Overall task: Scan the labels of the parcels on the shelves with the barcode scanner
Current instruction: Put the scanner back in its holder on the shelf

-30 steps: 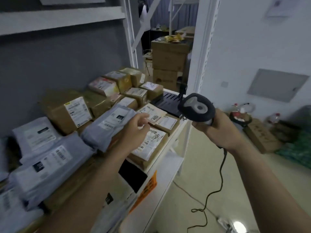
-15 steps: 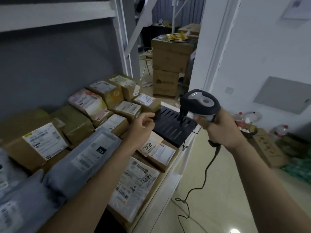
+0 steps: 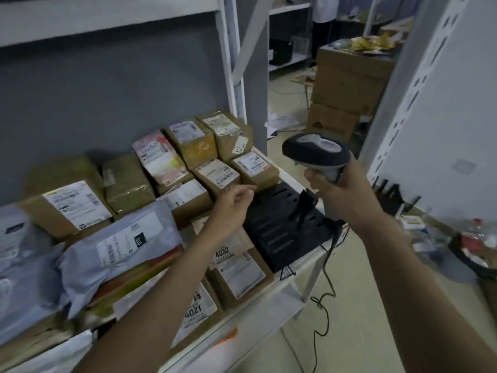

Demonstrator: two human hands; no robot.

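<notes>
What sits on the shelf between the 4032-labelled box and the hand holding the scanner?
In the head view, a black slotted tray lies between the 4032 box and the right hand gripping the barcode scanner.

Grey barcode scanner (image 3: pixel 317 154) held upright beside labelled brown parcels (image 3: pixel 217 176) on shelf (image 3: pixel 269 308).

The scene is dimly and evenly lit, with a cool grey cast, and the brightest area is found in the doorway and on the white wall (image 3: pixel 462 109) at the right, while a soft shadow is thrown onto the grey back panel (image 3: pixel 107 103) behind the parcels. Fine print on the parcel labels is smeared by slight blur, so that only large figures such as "4032" and "4021" can be read. Straight shelf uprights are bent outward by wide-angle distortion towards the edges, and the far room is rendered soft.
</notes>
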